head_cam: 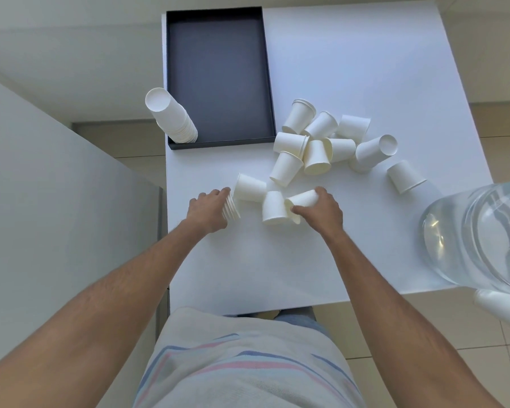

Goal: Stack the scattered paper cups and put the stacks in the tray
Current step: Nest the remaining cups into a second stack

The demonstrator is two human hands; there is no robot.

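**Paper cups being gathered beside the tray**

We take the white table (351, 69) as the base and place everything by one landmark, the dark tray (218, 75), which lies at the table's far left corner. Well to the right of the tray and nearer us stands a large clear water bottle (480, 234) at the table's edge. In the tray's near left corner we see a tall stack of cups (171, 119), leaning left. Just beside the tray's near right corner lies a scatter of loose cups (321, 139), most on their sides. Nearer us than the tray, our left hand (208, 210) curls its fingers round a short stack (231, 209), which touches a cup lying on its side (249, 188). Our right hand (321, 212) pinches a single tilted cup (302, 198), held against an upturned cup (273, 207).
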